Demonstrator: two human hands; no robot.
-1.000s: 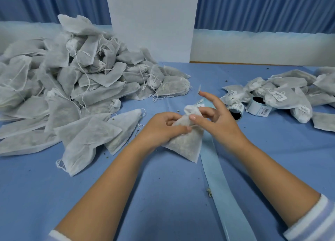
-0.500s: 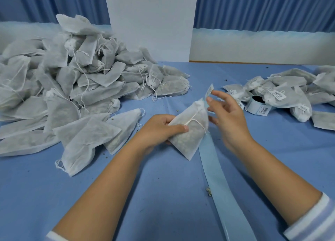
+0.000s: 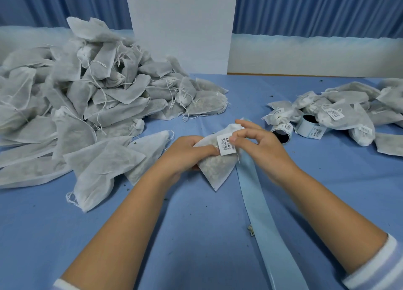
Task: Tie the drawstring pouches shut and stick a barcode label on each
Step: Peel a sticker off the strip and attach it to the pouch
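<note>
Left grip [image 3: 187, 153] closed round the body of one pouch [image 3: 214, 169], thumb across its front; the pouch sits at the centre of the counter [image 3: 196, 235], resting or lifted I cannot tell. Right grip [image 3: 259, 141] narrow: thumb and forefinger pinch the upper right edge of a barcode label [image 3: 226, 144] lying against the pouch face. Whether it is fully pressed down is not visible.

Status, largest first.
- Big heap [image 3: 87, 97], left: pouches with no labels showing, several with loose strings. Judged the backlog, by far the greater share.
- Smaller pile [image 3: 353, 117], right: pouches carrying labels. Judged finished.
- Pale backing strip [image 3: 259, 202]: runs from beside the held pouch toward the near edge, bare of labels.
- Two label rolls [image 3: 285, 127], just beside the right pile, labels showing on both.
- Held pouch: neck looks gathered, knot not visible; labelling step in hand.

Judgement: early in the job; most pouches remain.
</note>
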